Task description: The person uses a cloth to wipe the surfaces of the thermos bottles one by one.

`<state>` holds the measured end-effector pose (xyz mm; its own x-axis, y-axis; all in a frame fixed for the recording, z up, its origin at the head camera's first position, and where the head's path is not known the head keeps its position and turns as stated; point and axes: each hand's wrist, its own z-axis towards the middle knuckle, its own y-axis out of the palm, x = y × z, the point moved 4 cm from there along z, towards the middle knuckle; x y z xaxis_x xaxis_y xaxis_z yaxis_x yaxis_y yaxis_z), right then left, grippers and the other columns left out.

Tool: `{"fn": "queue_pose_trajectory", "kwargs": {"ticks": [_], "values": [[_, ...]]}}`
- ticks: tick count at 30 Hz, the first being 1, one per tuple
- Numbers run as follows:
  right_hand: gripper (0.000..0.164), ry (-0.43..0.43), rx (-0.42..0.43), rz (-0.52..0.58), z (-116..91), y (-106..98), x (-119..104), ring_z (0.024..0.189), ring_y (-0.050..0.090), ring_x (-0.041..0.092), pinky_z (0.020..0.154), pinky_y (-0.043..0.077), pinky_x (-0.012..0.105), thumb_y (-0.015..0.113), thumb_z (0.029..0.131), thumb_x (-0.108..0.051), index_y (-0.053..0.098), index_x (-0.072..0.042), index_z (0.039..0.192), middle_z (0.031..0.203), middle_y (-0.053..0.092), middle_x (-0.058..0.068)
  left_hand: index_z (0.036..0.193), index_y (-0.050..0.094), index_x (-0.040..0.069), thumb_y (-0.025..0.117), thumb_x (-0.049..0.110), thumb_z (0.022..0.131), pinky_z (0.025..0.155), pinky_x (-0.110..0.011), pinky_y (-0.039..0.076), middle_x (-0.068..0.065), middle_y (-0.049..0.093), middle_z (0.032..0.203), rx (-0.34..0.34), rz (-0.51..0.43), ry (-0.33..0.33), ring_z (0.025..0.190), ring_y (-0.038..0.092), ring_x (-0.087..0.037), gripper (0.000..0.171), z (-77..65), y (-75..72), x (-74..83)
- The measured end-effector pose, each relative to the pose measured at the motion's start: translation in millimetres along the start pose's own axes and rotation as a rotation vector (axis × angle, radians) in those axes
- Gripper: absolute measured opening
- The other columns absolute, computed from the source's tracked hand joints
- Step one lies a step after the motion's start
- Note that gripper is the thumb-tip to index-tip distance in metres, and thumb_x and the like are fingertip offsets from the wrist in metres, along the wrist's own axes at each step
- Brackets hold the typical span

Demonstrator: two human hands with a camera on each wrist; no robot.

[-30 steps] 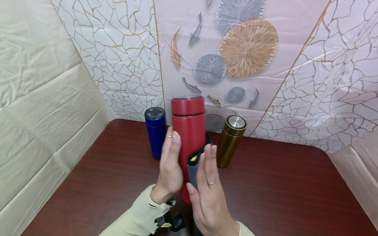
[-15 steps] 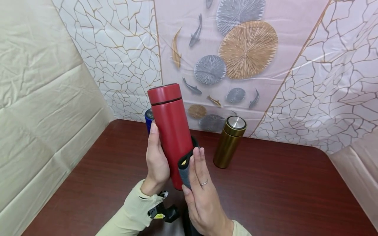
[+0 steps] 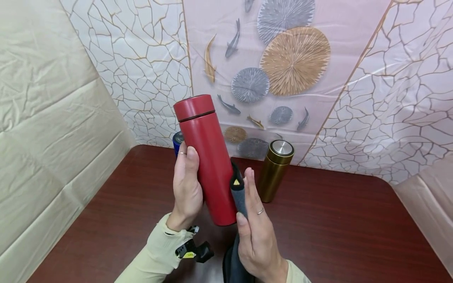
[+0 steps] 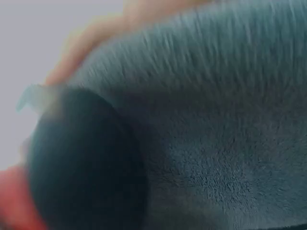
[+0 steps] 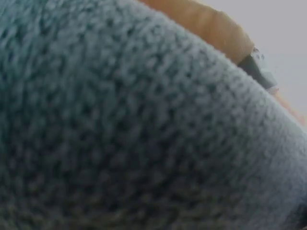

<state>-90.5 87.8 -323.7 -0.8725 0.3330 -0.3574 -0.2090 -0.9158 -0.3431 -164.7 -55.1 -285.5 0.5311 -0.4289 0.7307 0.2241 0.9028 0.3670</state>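
Observation:
My left hand [image 3: 187, 192] grips a red thermos bottle [image 3: 209, 169] by its left side, raised over the table and tilted with its lid to the upper left. My right hand [image 3: 260, 232] holds a grey cloth [image 3: 238, 198] with black edging between thumb and fingers, against the bottle's lower right side. The cloth's lower end [image 3: 233, 259] hangs below that hand. Grey plush cloth [image 4: 216, 120] fills much of the left wrist view, next to the bottle's dark round base [image 4: 88, 163]. In the right wrist view the cloth [image 5: 120, 120] covers most of the picture.
A gold thermos bottle [image 3: 277, 169] with a silver lid top stands behind my right hand. Mostly hidden behind the red one is a blue bottle [image 3: 177, 141]. The dark red wooden table [image 3: 339, 224] meets a patterned backdrop [image 3: 148, 59] at the back.
The red bottle has moved left and up and tilted leftward, now covering most of the blue bottle. The right hand with the cloth shifted left with it, then moved back right along its side.

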Motion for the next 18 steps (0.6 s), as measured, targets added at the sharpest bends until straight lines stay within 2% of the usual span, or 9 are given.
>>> {"fn": "queue_pose_trajectory", "kwargs": {"ticks": [5, 9, 13, 18], "values": [[0.054, -0.105, -0.038, 0.015, -1.0, 4.2, -7.6, 0.158, 0.021, 0.03, 0.128, 0.021, 0.029, 0.039, 0.11, -0.016, 0.032, 0.022, 0.146, 0.166, 0.023, 0.028, 0.136, 0.043, 0.01, 0.056, 0.053, 0.1, 0.079, -0.032, 0.061, -0.001, 0.063, 0.109, 0.049, -0.004, 0.017, 0.091, 0.069, -0.015, 0.057, 0.5, -5.1, 0.4], [0.053, -0.197, -0.046, -0.039, -2.0, 8.7, -10.3, 0.158, 0.02, 0.035, 0.129, 0.02, 0.034, 0.039, 0.11, -0.017, 0.035, 0.023, 0.144, 0.163, 0.026, 0.03, 0.138, 0.041, 0.014, 0.057, 0.055, 0.098, 0.081, -0.03, 0.06, 0.001, 0.061, 0.112, 0.058, -0.003, 0.01, 0.094, 0.066, -0.013, 0.059, 0.0, -5.0, 0.1], [0.051, -0.249, -0.039, -0.127, -3.3, 13.1, -10.0, 0.157, 0.02, 0.038, 0.129, 0.019, 0.038, 0.039, 0.11, -0.017, 0.039, 0.021, 0.144, 0.162, 0.029, 0.03, 0.138, 0.042, 0.016, 0.049, 0.062, 0.1, 0.081, -0.03, 0.058, 0.002, 0.061, 0.109, 0.07, 0.036, 0.0, 0.093, 0.065, -0.013, 0.06, -1.3, -4.2, 0.2], [0.051, -0.27, -0.025, -0.192, -5.4, 16.9, -7.5, 0.157, 0.021, 0.039, 0.129, 0.02, 0.04, 0.04, 0.109, -0.018, 0.041, 0.018, 0.145, 0.162, 0.03, 0.029, 0.135, 0.046, 0.017, 0.033, 0.064, 0.103, 0.079, -0.031, 0.056, 0.002, 0.06, 0.105, 0.14, 0.078, -0.034, 0.09, 0.064, -0.014, 0.058, -5.2, -4.0, 1.1]]}}
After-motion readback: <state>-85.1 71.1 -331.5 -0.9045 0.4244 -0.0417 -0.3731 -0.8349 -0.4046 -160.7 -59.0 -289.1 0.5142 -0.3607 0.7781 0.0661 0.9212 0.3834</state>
